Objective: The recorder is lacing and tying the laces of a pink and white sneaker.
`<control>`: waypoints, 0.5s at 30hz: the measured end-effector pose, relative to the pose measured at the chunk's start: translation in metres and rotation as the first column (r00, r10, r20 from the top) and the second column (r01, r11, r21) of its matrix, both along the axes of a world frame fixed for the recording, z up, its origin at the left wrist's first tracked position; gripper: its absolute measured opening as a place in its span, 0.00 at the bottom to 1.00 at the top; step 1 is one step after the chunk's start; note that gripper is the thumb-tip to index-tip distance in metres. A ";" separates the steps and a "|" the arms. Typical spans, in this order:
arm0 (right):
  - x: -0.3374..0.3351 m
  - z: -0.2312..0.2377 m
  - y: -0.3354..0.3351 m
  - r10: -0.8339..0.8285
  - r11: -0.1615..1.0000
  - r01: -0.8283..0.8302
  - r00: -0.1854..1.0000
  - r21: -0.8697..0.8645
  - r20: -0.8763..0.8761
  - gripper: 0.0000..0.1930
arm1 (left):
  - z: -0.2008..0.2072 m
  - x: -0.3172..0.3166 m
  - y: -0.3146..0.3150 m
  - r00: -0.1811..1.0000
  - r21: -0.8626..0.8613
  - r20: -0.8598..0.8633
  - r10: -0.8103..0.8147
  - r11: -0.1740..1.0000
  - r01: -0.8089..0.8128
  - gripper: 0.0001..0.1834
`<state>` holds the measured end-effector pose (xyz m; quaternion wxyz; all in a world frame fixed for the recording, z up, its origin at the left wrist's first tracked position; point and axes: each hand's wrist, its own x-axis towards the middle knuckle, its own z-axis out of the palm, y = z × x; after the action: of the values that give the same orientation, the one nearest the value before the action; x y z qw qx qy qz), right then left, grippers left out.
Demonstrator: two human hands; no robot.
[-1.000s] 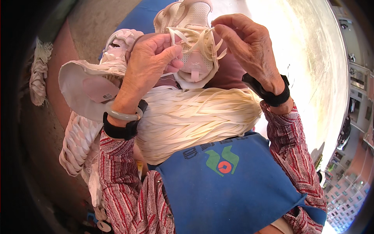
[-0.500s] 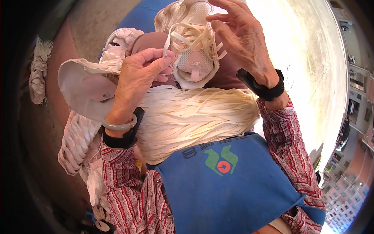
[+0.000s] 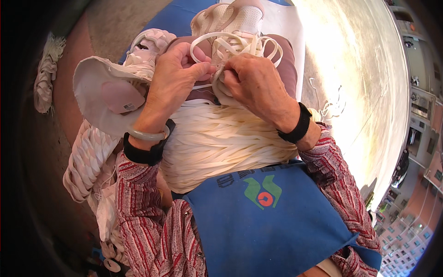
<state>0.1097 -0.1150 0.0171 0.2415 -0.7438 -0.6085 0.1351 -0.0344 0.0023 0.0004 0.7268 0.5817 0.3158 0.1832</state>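
A pale pink and white shoe upper [image 3: 237, 32] lies over my knees, with cream flat laces looped loosely above it. My left hand [image 3: 177, 81] pinches a cream shoelace [image 3: 197, 42] by the upper's left edge; the lace curves up in a wide loop. Close against it, my right hand [image 3: 260, 87] has its fingers closed at the same edge, bent down over the eyelet area. What the right fingers grip is hidden behind them. Across my lap, just below both hands, lies a thick bundle of cream flat laces [image 3: 226, 138].
Left of my hands sits another pale upper [image 3: 94, 99] with its sole side showing. Stacked uppers [image 3: 92, 159] hang lower left, and more stand on the floor [image 3: 48, 76] at far left. A blue apron [image 3: 277, 221] covers my lap. Sunlit ground [image 3: 350, 60] spreads to the right.
My right hand has come down and left from above the upper to meet my left hand, its fingers now closed. The laces stand in wider loops.
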 end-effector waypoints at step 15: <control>0.000 -0.005 -0.002 -0.084 0.994 0.091 0.991 0.064 -0.109 0.10 | -0.004 0.006 -0.002 0.995 0.044 -0.067 0.075 0.996 -0.072 0.06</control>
<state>0.1101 -0.1174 0.0117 0.3046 -0.7528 -0.5659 0.1425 -0.0285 0.0007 -0.0035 0.6962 0.5906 0.3578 0.1962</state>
